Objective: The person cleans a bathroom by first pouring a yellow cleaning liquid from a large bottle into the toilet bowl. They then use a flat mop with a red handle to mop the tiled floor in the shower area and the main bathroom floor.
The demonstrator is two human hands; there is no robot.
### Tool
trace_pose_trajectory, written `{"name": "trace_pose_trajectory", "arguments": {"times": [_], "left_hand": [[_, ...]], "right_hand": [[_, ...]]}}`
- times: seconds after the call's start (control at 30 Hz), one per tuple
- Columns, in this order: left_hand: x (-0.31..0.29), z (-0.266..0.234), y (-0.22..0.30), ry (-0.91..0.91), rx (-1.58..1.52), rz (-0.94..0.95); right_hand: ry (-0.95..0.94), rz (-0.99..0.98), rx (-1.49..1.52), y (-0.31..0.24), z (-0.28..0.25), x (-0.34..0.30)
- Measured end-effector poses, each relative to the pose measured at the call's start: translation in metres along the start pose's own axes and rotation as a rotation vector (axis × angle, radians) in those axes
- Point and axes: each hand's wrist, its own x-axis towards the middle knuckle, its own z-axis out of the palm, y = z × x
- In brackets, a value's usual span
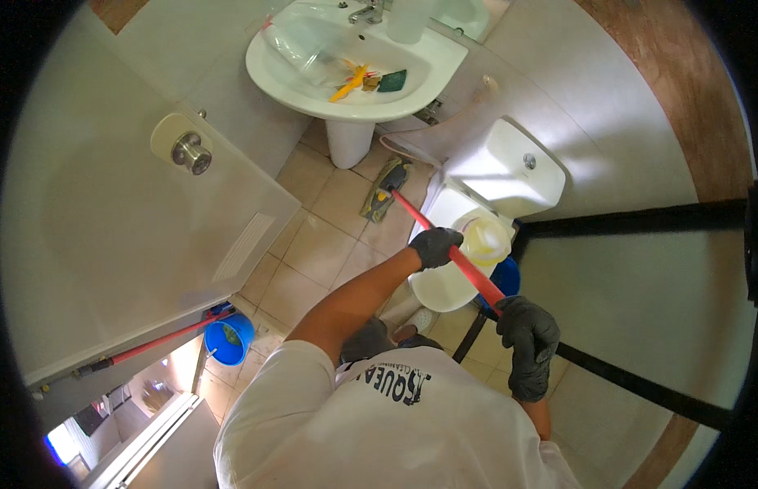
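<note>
A flat mop slants down across the scene on a red pole (480,281). My left hand (436,247), in a dark grey glove, is wrapped round the middle of the pole. Higher up, near its top end, my right hand (528,336) grips it in a matching glove. The grey-green mop head (385,190) lies flat on the beige floor tiles (320,251), between the sink pedestal and the toilet (444,281). A translucent tub with something yellowish (485,240) rests on the toilet, just beyond the pole.
A white sink (273,88) holds yellow gloves (351,83), a green scouring pad (392,81) and a see-through plastic bag (293,49). The door (110,220) stands at left. One blue bucket (229,338) sits beside it, another (506,277) beside the toilet, near a black-framed glass panel (640,310).
</note>
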Motion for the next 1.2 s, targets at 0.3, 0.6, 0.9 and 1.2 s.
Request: {"name": "trace_pose_trajectory", "arguments": {"times": [0.3,0.6,0.9,1.2], "left_hand": [[0.037,0.01,0.02,-0.635,0.183,0.136],[0.003,0.053,0.099,-0.602,0.14,0.014],[-0.077,0.162,0.174,0.289,-0.009,-0.318],[-0.08,0.086,0.211,0.072,0.152,-0.307]], "right_hand": [[0.552,0.058,0.192,-0.005,0.011,-0.041],[0.601,0.154,0.314,-0.032,-0.054,-0.094],[0.21,0.191,0.313,-0.038,-0.132,-0.145],[-0.152,-0.147,0.433,-0.073,-0.137,-0.125]]}}
